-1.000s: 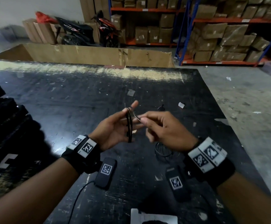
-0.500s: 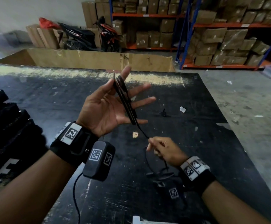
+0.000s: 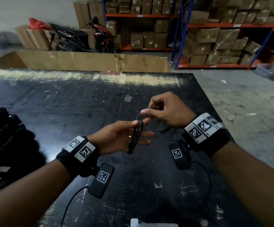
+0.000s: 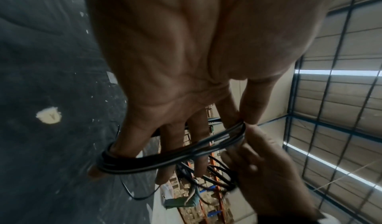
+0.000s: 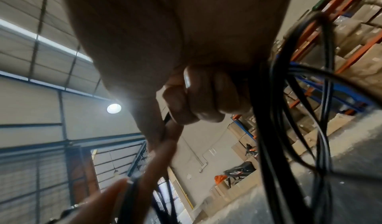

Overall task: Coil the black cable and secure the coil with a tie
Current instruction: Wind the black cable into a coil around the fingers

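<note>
Above the table (image 3: 87,102), the left hand (image 3: 116,138) is held palm up, fingers spread, with the black cable (image 3: 135,138) looped around them; a strand just beyond is pinched by the curled right hand (image 3: 165,110)

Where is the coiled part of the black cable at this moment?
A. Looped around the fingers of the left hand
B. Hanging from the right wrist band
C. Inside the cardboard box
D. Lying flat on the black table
A: the black cable loops around the left hand, from little finger to forefinger.
</note>
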Motion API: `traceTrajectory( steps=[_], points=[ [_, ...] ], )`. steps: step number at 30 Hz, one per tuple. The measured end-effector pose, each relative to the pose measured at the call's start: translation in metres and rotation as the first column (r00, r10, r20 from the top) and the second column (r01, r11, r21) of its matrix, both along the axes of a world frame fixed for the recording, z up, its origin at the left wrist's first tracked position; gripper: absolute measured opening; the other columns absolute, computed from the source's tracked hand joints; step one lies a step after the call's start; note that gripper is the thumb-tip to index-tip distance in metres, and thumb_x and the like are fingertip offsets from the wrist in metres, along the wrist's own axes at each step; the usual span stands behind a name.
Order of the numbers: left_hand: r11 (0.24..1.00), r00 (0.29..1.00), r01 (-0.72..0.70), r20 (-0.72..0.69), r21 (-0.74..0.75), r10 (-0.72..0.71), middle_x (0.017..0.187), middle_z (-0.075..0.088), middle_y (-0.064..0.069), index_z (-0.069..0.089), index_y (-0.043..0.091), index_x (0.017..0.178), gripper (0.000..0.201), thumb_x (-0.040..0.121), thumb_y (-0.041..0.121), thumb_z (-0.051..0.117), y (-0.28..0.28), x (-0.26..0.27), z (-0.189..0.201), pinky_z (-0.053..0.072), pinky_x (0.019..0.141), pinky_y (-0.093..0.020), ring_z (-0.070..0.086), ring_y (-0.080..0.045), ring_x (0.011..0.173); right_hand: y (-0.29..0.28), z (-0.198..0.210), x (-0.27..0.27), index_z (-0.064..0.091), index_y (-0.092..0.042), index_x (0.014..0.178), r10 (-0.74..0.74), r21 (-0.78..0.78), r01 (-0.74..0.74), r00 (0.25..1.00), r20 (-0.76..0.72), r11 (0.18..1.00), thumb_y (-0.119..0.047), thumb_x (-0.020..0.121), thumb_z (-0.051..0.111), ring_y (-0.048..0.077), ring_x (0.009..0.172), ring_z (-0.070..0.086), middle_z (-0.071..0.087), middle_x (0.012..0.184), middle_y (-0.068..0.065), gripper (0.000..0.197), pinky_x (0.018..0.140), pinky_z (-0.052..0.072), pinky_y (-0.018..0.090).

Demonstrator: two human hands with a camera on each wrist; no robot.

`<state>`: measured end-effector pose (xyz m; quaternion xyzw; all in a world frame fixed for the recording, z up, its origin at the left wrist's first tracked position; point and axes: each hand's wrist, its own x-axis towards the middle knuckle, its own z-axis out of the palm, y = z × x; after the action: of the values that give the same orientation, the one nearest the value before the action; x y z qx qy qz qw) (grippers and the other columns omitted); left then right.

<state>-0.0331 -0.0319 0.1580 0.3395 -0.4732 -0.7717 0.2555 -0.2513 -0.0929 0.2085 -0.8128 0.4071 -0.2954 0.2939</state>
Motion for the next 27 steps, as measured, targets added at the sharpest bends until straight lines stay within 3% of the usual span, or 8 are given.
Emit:
traceTrajectory(
  steps=[4,7,9,11,16,19,23,27],
  points=[
    [0.993,0.993,-0.110,0.045,-0.029,0.111,0.147,0.062,-0.010,0.055,0.033,0.147,0.047,0.102,0.041,0.043,-0.003,0.004,-0.004,0.038,0.101,-0.053,0.055,-0.033,0.139,0.012,0.008,0.002,0.077,-0.014,0.076,0.027,0.031,-0.028,0.999,0.032,0.999,-0.035,0.090,0.073,0.021,0.051,0.051,0.074,0.069,0.017,0.025,0.056,0.041,0.031],
    [0.967,0.970,-0.244,0.006,-0.071,0.245,0.142,0.066,-0.013,0.056,0.023,0.147,0.047,0.104,0.038,0.045,-0.007,0.010,-0.005,0.038,0.109,-0.060,0.059,-0.035,0.134,0.031,0.004,0.006,0.073,-0.006,0.090,0.084,0.125,-0.096,0.992,0.097,0.988,-0.025,0.102,0.057,0.010,0.042,0.046,0.064,0.059,0.013,0.028,0.049,0.037,0.020],
    [0.947,0.951,-0.308,-0.049,-0.093,0.304,0.131,0.073,-0.011,0.056,0.024,0.147,0.046,0.104,0.036,0.044,-0.010,0.014,-0.002,0.038,0.110,-0.063,0.066,-0.034,0.124,0.045,-0.007,0.008,0.065,0.003,0.102,0.140,0.308,-0.204,0.966,0.216,0.929,-0.018,0.108,0.042,0.011,0.037,0.042,0.059,0.056,0.019,0.032,0.042,0.034,0.019],
    [0.933,0.938,-0.343,-0.095,-0.106,0.334,0.132,0.073,-0.010,0.056,0.030,0.145,0.046,0.101,0.038,0.044,-0.012,0.018,0.003,0.043,0.105,-0.063,0.068,-0.031,0.122,0.056,-0.027,0.010,0.059,0.007,0.107,0.173,0.445,-0.298,0.938,0.299,0.844,-0.018,0.109,0.035,0.015,0.036,0.041,0.058,0.054,0.015,0.035,0.041,0.034,0.022],
    [0.917,0.913,-0.385,-0.189,-0.106,0.362,0.148,0.062,-0.008,0.056,0.038,0.143,0.045,0.101,0.045,0.041,-0.017,0.024,0.014,0.040,0.107,-0.071,0.057,-0.034,0.137,0.069,-0.087,0.019,0.065,-0.007,0.102,0.181,0.614,-0.436,0.883,0.432,0.658,-0.033,0.103,0.042,0.012,0.045,0.050,0.061,0.057,0.008,0.035,0.048,0.040,0.018],
    [0.922,0.895,-0.379,-0.284,-0.079,0.344,0.151,0.059,-0.008,0.058,0.041,0.140,0.043,0.102,0.048,0.038,-0.018,0.023,0.027,0.033,0.108,-0.077,0.055,-0.035,0.139,0.070,-0.119,0.022,0.069,-0.012,0.095,0.154,0.651,-0.385,0.910,0.385,0.654,-0.034,0.105,0.042,0.014,0.049,0.049,0.056,0.059,0.009,0.036,0.049,0.036,0.020],
    [0.954,0.873,-0.293,-0.425,-0.064,0.239,0.155,0.053,-0.013,0.065,0.037,0.130,0.040,0.099,0.047,0.042,-0.013,0.025,0.042,0.022,0.108,-0.084,0.046,-0.042,0.145,0.059,-0.146,0.020,0.068,-0.014,0.079,0.074,0.621,-0.214,0.967,0.243,0.754,-0.026,0.108,0.041,0.005,0.038,0.039,0.049,0.047,-0.004,0.042,0.042,0.030,0.017],
    [0.997,0.904,-0.028,-0.428,-0.069,-0.004,0.150,0.056,-0.017,0.067,0.027,0.129,0.037,0.099,0.042,0.052,0.000,0.018,0.036,0.013,0.113,-0.081,0.035,-0.049,0.149,0.025,-0.147,0.011,0.063,-0.010,0.075,-0.121,0.617,-0.004,0.980,0.160,0.787,-0.025,0.106,0.048,0.001,0.032,0.032,0.043,0.038,-0.009,0.037,0.039,0.025,0.018]
  ],
)
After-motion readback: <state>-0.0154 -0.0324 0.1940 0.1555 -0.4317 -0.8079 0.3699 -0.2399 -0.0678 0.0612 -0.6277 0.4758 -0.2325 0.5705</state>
